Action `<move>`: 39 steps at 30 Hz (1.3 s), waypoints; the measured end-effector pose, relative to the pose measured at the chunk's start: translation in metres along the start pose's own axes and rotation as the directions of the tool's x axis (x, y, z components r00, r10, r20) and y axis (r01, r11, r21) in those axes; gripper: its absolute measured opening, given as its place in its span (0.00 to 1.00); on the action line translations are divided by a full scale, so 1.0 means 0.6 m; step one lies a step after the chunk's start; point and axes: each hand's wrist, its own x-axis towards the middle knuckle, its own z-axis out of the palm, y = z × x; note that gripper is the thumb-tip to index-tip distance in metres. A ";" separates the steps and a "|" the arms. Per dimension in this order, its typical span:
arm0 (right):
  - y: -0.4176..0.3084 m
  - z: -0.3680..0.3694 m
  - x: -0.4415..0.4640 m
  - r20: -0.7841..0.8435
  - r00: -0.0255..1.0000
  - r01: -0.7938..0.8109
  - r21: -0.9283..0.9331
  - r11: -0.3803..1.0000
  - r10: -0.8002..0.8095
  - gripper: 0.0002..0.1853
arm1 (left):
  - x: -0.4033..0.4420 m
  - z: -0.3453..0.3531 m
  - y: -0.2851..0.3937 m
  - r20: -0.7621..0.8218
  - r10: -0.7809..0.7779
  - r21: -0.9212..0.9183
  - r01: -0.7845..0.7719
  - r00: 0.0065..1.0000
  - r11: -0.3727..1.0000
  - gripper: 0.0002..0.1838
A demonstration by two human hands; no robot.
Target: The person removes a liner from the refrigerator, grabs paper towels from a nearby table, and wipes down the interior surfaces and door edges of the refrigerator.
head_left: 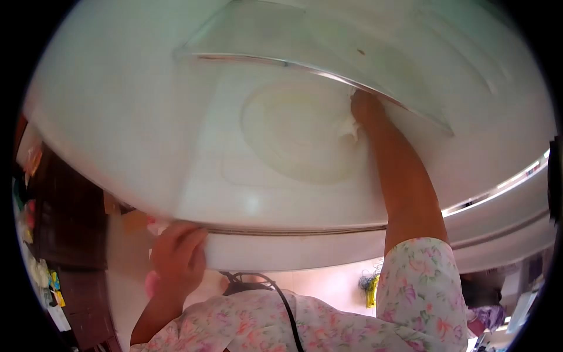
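Observation:
In the head view, my right hand [368,109] reaches deep into a white refrigerator compartment [229,193], beneath the front edge of a glass shelf [252,44]. It is closed on a white cloth [348,130], which hangs partly below the fingers near a round, faint outline on the white surface. The shelf's edge lies close above the hand, and some fingers are hidden. My left hand [179,255] rests at the near left, its fingers curled over the refrigerator's front edge [281,230].
The open door [498,217] with its seal stands on the right. Dark wooden cabinets [70,199] and small colourful items line the left side. A yellow item [372,291] lies on the floor below. A black cable [287,308] hangs over my chest.

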 end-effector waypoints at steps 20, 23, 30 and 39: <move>-0.022 -0.168 -0.162 0.473 0.878 0.265 -0.349 0.899 -0.076 0.11 | 0.000 -0.014 0.005 0.013 0.052 -0.072 -0.051 0.999 0.996 0.13; -0.054 -0.168 -0.150 0.465 0.877 0.346 -0.441 0.828 -0.119 0.10 | -0.001 -0.019 -0.018 -0.021 0.080 -0.040 -0.081 0.997 0.996 0.12; -0.029 -0.046 0.011 0.258 0.956 0.237 -0.388 0.891 -0.142 0.10 | 0.014 -0.011 -0.013 0.011 0.066 0.065 -0.067 0.998 0.996 0.12; 0.026 -0.043 0.099 -0.242 0.967 -0.016 -0.374 0.927 -0.081 0.14 | 0.027 -0.009 0.003 0.097 0.095 0.086 -0.103 0.991 0.991 0.12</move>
